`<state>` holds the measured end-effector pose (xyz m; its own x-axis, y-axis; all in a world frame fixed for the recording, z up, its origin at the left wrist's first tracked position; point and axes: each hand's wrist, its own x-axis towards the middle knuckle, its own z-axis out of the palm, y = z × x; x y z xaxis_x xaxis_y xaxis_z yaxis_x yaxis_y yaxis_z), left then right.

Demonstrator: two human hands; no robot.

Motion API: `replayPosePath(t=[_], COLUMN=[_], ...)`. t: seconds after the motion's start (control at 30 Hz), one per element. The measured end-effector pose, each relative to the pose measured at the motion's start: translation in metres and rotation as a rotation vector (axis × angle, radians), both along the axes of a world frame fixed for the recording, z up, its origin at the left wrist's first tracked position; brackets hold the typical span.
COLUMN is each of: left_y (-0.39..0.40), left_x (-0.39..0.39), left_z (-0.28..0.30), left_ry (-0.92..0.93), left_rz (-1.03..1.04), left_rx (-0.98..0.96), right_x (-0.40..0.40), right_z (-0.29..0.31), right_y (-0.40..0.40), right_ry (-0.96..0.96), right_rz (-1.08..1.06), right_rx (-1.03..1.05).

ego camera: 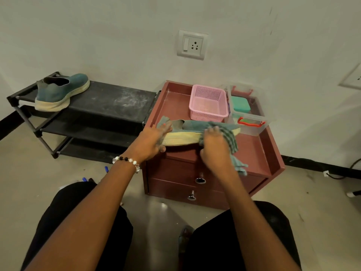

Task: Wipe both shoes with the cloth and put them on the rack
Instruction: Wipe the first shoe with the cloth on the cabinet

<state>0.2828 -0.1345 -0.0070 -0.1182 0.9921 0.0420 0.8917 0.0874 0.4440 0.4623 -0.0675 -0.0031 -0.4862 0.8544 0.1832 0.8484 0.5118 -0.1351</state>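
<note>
One teal shoe (60, 90) with a cream sole stands on the top shelf of the black rack (109, 102), at its left end. The second teal shoe (187, 132) lies on top of the maroon drawer cabinet (252, 151). My left hand (150, 141) grips its heel end. My right hand (214, 147) holds a green checked cloth (230, 141) bunched against the toe half of the shoe. Part of the cloth hangs down over the cabinet's front edge.
A pink plastic basket (209, 102) and a clear box with red clips (248, 122) stand behind the shoe on the cabinet. A wall socket (192, 45) is above. Blue pens (105, 169) lie on the floor near my left knee. A cable runs along the right skirting.
</note>
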Motion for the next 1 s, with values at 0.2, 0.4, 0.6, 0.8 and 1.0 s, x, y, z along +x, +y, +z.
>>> replayPosePath(t=[0.2, 0.4, 0.6, 0.8, 1.0], left_y=[0.005, 0.014, 0.01, 0.012, 0.016], left_x=[-0.006, 0.006, 0.039, 0.034, 0.027], left_z=[-0.021, -0.028, -0.045, -0.042, -0.043], left_ry=[0.31, 0.498, 0.55, 0.587, 0.611], left_rz=[-0.045, -0.148, -0.159, -0.12, -0.043], left_rx=[-0.069, -0.132, -0.156, -0.113, -0.119], right_x=[-0.008, 0.041, 0.041, 0.005, 0.047], right_z=[-0.001, 0.025, 0.03, -0.003, 0.023], right_y=[-0.006, 0.023, 0.016, 0.003, 0.025], right_ry=[0.149, 0.838, 0.949, -0.008, -0.051], right_rz=[0.249, -0.27, -0.35, 0.247, 0.155], right_rx=[-0.383, -0.344, 0.007, -0.367, -0.385])
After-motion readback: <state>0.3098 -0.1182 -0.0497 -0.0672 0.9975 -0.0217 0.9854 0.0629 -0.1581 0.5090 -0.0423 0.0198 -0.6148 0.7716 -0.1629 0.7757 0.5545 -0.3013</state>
